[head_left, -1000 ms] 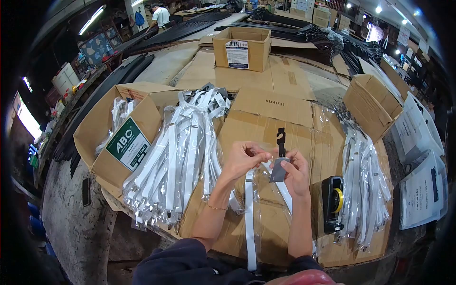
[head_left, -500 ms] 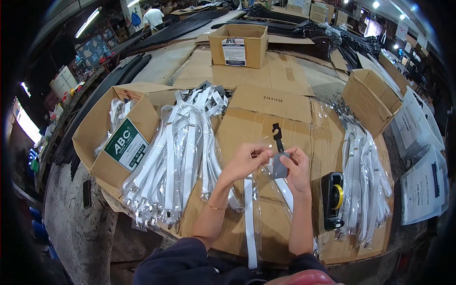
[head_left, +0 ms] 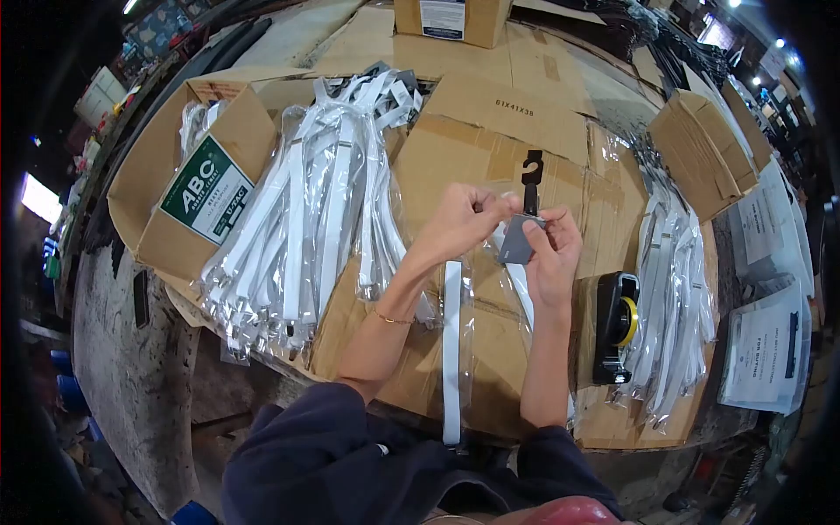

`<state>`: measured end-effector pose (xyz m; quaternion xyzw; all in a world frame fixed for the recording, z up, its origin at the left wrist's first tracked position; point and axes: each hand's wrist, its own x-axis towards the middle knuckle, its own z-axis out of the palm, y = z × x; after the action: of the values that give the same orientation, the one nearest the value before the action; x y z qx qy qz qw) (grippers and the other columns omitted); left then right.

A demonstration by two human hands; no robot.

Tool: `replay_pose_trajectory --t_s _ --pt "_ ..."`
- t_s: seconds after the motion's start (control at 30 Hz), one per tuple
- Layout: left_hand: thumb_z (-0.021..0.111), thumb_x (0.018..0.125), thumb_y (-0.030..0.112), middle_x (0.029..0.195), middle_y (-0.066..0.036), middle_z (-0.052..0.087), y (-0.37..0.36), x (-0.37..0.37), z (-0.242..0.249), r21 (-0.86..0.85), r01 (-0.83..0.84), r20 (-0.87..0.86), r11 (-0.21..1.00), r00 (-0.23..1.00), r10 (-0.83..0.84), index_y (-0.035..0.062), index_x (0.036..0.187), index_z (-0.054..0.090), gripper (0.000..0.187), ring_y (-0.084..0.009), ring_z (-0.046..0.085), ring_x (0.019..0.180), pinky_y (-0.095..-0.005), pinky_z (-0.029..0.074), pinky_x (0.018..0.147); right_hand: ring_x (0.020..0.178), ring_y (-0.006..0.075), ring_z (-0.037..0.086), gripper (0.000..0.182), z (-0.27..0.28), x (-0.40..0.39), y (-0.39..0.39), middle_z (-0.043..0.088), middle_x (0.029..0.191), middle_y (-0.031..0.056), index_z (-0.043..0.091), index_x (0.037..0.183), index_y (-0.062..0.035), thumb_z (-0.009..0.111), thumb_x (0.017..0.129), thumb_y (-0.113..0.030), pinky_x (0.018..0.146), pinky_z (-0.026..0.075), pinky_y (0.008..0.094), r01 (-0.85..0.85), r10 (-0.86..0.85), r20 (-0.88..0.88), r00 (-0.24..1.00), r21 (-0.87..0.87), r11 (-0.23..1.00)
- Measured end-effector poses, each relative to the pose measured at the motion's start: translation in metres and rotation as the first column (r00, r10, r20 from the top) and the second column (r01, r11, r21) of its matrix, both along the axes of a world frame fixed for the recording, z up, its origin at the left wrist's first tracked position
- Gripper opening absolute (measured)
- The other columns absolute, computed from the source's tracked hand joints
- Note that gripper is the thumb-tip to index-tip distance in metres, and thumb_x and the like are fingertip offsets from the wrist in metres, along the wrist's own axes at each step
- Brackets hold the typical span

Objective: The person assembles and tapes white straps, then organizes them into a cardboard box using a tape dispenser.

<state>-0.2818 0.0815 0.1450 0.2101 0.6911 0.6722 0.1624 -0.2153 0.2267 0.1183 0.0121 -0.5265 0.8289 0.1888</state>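
Note:
In the middle of the view, my right hand (head_left: pixel 554 249) pinches a grey card (head_left: pixel 515 242), thumb across its face. A black plastic hook (head_left: pixel 532 179) stands up from the card's top edge. From beneath the card a white strap (head_left: pixel 520 284) in a clear sleeve runs down toward me. My left hand (head_left: pixel 477 219) is closed, its fingertips pinched together by the card's top left edge; something clear may be between them, but I cannot make it out. Another sleeved white strap (head_left: pixel 452 350) lies on the cardboard (head_left: pixel 411 367) below my hands.
On the left, a large pile of sleeved white straps (head_left: pixel 302 219) lies beside an open carton (head_left: pixel 188 223) with a green label. A black tape dispenser (head_left: pixel 612 328) and another strap pile (head_left: pixel 669 306) are on the right. An open carton (head_left: pixel 700 153) and clear plastic bins (head_left: pixel 766 350) stand farther right.
My view has tilted downward, so the table's contents appear higher. My right hand still holds the card, and my left hand stays pinched beside its top edge.

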Motion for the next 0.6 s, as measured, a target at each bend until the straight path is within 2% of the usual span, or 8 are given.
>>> replay_pose_trajectory --t_s 0.07,0.23,0.37,0.43,0.47,0.53,0.57,0.6 --pt "0.064 0.084 0.02 0.054 0.002 0.05 0.001 -0.001 0.001 0.0 0.007 0.006 1.0 1.0 -0.007 0.0016 0.063 0.056 0.029 -0.0038 0.042 0.05 -0.0224 0.031 0.044 0.079 0.0115 0.06 0.015 -0.004 -0.002 -0.001 0.064 0.089 0.0092 0.05 0.092 -0.0026 0.058 0.082 0.006 0.071 0.047 0.0247 0.005 -0.007 -0.062 0.998 -0.036 0.999" --pt "0.066 0.082 0.012 0.062 0.0 0.058 -0.001 -0.001 0.004 0.213 0.016 0.041 0.977 0.999 -0.025 -0.0004 0.073 0.067 0.016 -0.0033 0.047 0.058 -0.0201 0.038 0.05 0.081 0.0128 0.061 0.015 0.0 -0.003 -0.001 0.064 0.092 0.0121 0.05 0.092 -0.0029 0.059 0.083 0.004 0.074 0.048 0.0251 0.101 -0.1 -0.037 0.994 0.009 0.995" --pt "0.07 0.077 0.01 0.064 -0.001 0.061 -0.006 -0.005 -0.001 0.138 0.004 0.018 0.99 1.0 -0.006 -0.0005 0.082 0.071 0.011 -0.0044 0.051 0.058 -0.02 0.04 0.051 0.083 0.0133 0.061 0.015 -0.002 -0.003 -0.004 0.065 0.093 0.0128 0.049 0.092 -0.0032 0.06 0.083 0.003 0.075 0.048 0.0254 0.101 -0.099 -0.034 0.994 0.056 0.993" --pt "0.073 0.075 0.01 0.058 0.0 0.056 -0.005 -0.003 0.004 0.078 -0.04 0.056 0.996 0.998 0.035 0.0004 0.068 0.066 0.013 -0.0048 0.052 0.055 -0.0207 0.039 0.049 0.083 0.0134 0.061 0.015 0.001 -0.002 -0.006 0.064 0.093 0.0129 0.049 0.092 -0.0032 0.06 0.083 0.003 0.076 0.047 0.0257 0.085 -0.084 -0.025 0.996 0.05 0.995" --pt "0.073 0.075 0.01 0.058 0.0 0.056 -0.006 -0.003 0.005 0.075 -0.046 0.053 0.996 0.998 0.042 0.0004 0.068 0.066 0.013 -0.0048 0.052 0.055 -0.0207 0.039 0.049 0.084 0.0135 0.061 0.015 0.002 -0.002 -0.005 0.064 0.093 0.0131 0.049 0.092 -0.0032 0.06 0.083 0.003 0.077 0.047 0.026 0.083 -0.083 -0.019 0.996 0.05 0.995" --pt "0.073 0.075 0.01 0.053 0.001 0.05 -0.007 -0.004 0.006 0.084 -0.093 0.0 0.992 0.996 0.093 0.0057 0.053 0.049 0.033 -0.0055 0.053 0.052 -0.0213 0.039 0.047 0.084 0.0138 0.061 0.015 -0.006 -0.002 0.0 0.064 0.094 0.0134 0.049 0.092 -0.0032 0.059 0.083 0.003 0.077 0.047 0.0263 0.08 -0.079 -0.019 0.997 0.063 0.995" --pt "0.073 0.075 0.01 0.053 0.001 0.05 -0.006 -0.004 0.006 0.085 -0.095 -0.003 0.992 0.995 0.096 0.0057 0.053 0.049 0.033 -0.0055 0.053 0.052 -0.0213 0.039 0.047 0.085 0.014 0.061 0.015 -0.009 -0.003 0.002 0.064 0.094 0.0138 0.049 0.092 -0.0032 0.059 0.083 0.003 0.077 0.047 0.0265 0.082 -0.081 -0.013 0.997 0.077 0.994" --pt "0.071 0.077 0.009 0.051 0.002 0.048 -0.003 -0.004 0.003 0.115 -0.129 0.025 0.985 0.992 0.127 0.0084 0.052 0.041 0.039 -0.0054 0.052 0.052 -0.0213 0.038 0.046 0.085 0.014 0.061 0.015 -0.006 -0.004 0.0 0.064 0.094 0.0138 0.049 0.092 -0.0032 0.059 0.083 0.003 0.077 0.047 0.0265 0.08 -0.079 -0.015 0.997 0.078 0.994"
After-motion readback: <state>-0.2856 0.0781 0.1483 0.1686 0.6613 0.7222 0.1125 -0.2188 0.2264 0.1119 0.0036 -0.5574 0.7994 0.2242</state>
